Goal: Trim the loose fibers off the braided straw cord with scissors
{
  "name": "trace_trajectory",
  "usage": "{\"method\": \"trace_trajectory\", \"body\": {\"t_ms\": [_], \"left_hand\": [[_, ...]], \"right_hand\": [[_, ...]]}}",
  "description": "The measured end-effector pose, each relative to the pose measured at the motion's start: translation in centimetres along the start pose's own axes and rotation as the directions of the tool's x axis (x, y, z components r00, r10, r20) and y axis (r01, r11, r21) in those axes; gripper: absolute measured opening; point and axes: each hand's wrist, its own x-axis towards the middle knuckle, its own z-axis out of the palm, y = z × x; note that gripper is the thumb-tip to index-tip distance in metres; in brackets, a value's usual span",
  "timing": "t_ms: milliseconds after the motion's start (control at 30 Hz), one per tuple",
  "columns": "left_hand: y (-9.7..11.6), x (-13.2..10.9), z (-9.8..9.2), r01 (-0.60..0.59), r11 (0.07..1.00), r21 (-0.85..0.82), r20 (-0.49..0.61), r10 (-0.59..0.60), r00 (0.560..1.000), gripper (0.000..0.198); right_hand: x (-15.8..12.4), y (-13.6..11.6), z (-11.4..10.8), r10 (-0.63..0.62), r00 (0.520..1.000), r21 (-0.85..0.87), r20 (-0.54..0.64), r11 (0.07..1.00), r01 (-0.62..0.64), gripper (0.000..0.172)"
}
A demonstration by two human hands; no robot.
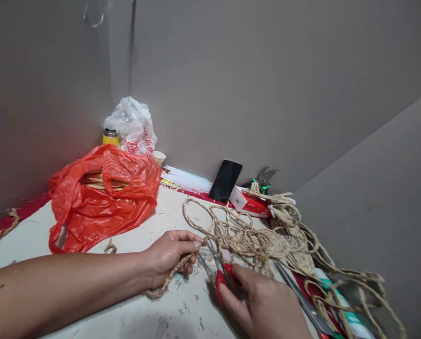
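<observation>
A braided straw rope (pixel 171 278) runs through my left hand (pixel 170 256), its fingers closed around it and its thumb pinching near the end. In my right hand (pixel 263 303) are red-handled scissors (pixel 220 273), finger and thumb in the loops. The blades point away from me, and their tips meet the rope just beyond my left thumb. Whether the blades have passed through the rope I cannot make out. Beyond the scissors lies a loose heap of braided rope (pixel 266 242), spreading to the right.
An orange-red plastic bag (pixel 104 221) holding flat tan strips lies left. Behind it stand a yellow bottle (pixel 110 137), a white bag (pixel 132 117) and a paper cup (pixel 159 157). A phone (pixel 226 180) leans on the wall near pruning shears (pixel 266 178). A long blade (pixel 302 296) lies right.
</observation>
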Motion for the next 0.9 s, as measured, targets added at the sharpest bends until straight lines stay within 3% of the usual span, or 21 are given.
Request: {"method": "trace_trajectory", "body": {"t_ms": [100, 467, 900], "left_hand": [[0.0, 0.0, 0.0, 0.004, 1.000, -0.010, 0.006, -0.004, 1.000, 0.026], [-0.2, -0.1, 0.1, 0.027, 0.997, -0.066, 0.034, -0.025, 0.999, 0.027], [-0.6, 0.1, -0.1, 0.038, 0.992, -0.122, 0.022, -0.035, 0.999, 0.021]], "right_hand": [[0.0, -0.1, -0.1, -0.029, 0.998, -0.059, -0.049, 0.998, 0.026, 0.024], [0.1, -0.7, 0.5, -0.054, 0.997, -0.147, -0.052, 0.988, 0.046, 0.026], [-0.3, -0.4, 1.3, -0.073, 0.996, -0.102, -0.053, 0.993, 0.068, 0.021]]}}
